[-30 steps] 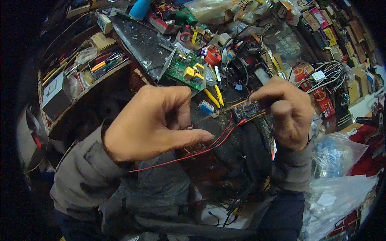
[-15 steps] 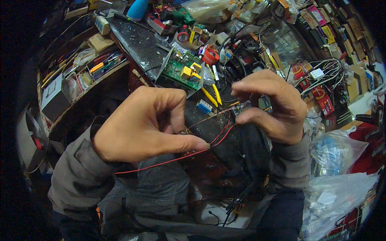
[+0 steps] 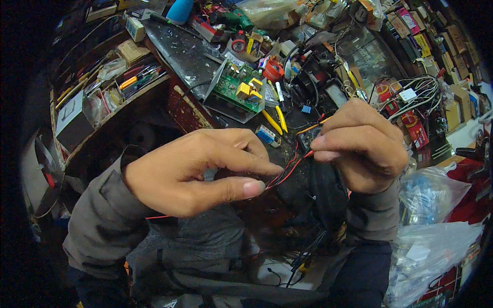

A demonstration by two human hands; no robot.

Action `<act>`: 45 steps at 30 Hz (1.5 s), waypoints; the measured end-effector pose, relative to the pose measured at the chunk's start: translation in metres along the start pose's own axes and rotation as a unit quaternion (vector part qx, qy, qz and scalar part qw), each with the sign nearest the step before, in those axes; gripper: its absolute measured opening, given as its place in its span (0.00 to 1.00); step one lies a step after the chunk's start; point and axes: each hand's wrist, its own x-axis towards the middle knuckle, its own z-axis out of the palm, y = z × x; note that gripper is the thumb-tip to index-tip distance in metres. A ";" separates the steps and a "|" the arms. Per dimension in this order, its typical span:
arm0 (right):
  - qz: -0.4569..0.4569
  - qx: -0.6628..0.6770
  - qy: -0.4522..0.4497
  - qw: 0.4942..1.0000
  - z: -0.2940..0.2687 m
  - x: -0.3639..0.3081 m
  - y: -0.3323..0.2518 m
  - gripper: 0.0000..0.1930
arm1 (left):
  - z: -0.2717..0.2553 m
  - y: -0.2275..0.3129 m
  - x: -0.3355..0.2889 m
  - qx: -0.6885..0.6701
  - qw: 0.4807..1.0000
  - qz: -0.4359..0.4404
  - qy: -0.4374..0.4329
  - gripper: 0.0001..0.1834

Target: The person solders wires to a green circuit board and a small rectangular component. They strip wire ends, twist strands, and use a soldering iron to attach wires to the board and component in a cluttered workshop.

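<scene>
Between my hands runs a bundle of thin red and black wires [image 3: 285,172]. My left hand [image 3: 200,172] has its thumb and index finger closed on the bundle's near end, and a red length shows again below that wrist. My right hand [image 3: 362,143] pinches a red wire end between thumb and fingertips; its other fingers curl under. Just behind those fingertips sits a small dark circuit module [image 3: 308,138], partly covered by the hand. Left of it lie a blue and white block-shaped part [image 3: 268,135] and a tool with yellow handles [image 3: 273,122].
A green circuit board [image 3: 233,87] with yellow parts stands on the dark bench [image 3: 177,56]. A drawer of pens and tools [image 3: 115,84] is at the left. Coiled white cables [image 3: 423,92], boxes and plastic bags [image 3: 431,256] crowd the right side.
My right hand has closed its fingertips onto the red wire end and moved slightly right and down. My left index finger has straightened out along the wires. The view has shifted a little.
</scene>
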 end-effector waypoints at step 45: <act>0.039 0.020 0.044 0.998 -0.001 -0.001 -0.001 0.10 | 0.001 0.012 -0.006 -0.115 0.987 -0.098 0.059 0.08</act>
